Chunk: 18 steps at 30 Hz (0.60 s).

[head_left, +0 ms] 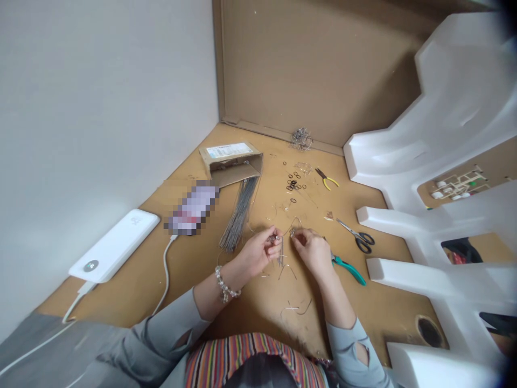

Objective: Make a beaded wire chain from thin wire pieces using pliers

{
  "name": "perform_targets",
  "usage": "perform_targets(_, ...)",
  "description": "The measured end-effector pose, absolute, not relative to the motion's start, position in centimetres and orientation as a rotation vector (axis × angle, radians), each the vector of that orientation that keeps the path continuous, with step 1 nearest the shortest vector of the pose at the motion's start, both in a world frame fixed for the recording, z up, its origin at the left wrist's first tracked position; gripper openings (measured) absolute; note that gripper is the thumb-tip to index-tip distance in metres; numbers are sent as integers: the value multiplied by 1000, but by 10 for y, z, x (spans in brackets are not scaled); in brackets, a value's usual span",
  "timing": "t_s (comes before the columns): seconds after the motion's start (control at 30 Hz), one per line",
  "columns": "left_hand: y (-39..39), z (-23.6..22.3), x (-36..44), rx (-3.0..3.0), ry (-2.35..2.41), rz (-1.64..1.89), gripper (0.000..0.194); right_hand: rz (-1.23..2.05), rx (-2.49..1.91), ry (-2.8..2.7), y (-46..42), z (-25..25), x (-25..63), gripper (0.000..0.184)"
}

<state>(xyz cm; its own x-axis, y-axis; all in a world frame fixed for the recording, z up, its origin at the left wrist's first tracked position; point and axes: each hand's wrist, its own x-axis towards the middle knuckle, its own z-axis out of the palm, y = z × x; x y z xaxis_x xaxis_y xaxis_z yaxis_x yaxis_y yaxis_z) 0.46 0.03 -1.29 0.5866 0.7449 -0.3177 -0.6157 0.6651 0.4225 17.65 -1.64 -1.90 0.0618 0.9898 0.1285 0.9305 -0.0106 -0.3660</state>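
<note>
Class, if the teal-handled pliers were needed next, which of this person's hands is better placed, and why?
Right, probably. The teal-handled pliers lie beside the right hand; the left hand is farther away, with the right between. Both hands seem occupied, though.

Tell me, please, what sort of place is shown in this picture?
Probably a workbench for small handcraft with wire: a bundle of thin wires lies there, along with yellow pliers and scissors.
</note>
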Motion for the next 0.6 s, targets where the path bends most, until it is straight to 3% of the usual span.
perform_targets(0.37,1,-17,4,302,535,791,26,231,-2049,-1845,-13,-25,171,13)
perform_targets(0.6,0,-15,5,384,552,766,24,781,-1641,-1417,-17,-25,182,21)
